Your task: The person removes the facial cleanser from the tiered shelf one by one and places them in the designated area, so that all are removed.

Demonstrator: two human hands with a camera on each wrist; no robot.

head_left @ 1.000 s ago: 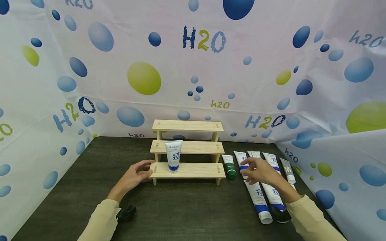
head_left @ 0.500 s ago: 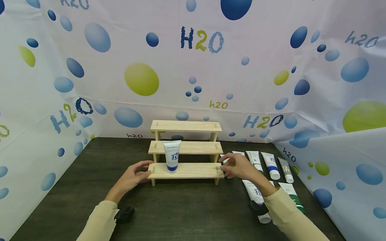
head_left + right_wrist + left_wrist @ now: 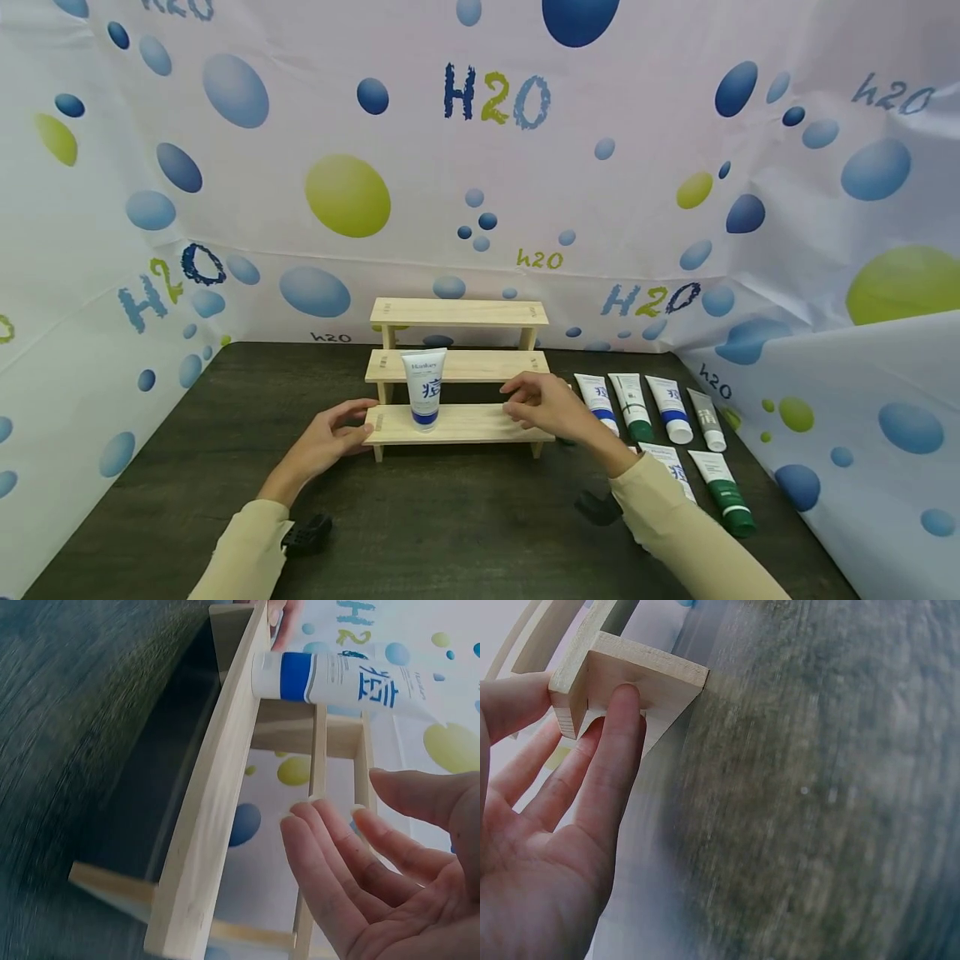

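Observation:
A white squeeze tube (image 3: pixel 424 392) with a blue band stands cap-down on the lowest board of a three-tier wooden rack (image 3: pixel 465 422). My left hand (image 3: pixel 328 440) touches the left end of that board. In the left wrist view its long, fairly straight fingers (image 3: pixel 600 765) reach the board's end and the leg beneath. My right hand (image 3: pixel 546 408) is over the right part of the lowest board, holding nothing. Loosely bent fingers (image 3: pixel 319 881) show in the right wrist view, apart from the standing tube (image 3: pixel 337 679).
Right of the rack, several tubes lie on the dark table (image 3: pixel 420 533), among them a blue-banded tube (image 3: pixel 670 408), a grey tube (image 3: pixel 707 421) and a green-capped tube (image 3: pixel 723 492). My right forearm covers part of this group. A printed backdrop (image 3: pixel 420 250) stands behind.
My right hand has moved left from above the lying tubes to over the rack's right side, uncovering several tubes. My left hand stays at the rack's left end; the standing tube keeps its place.

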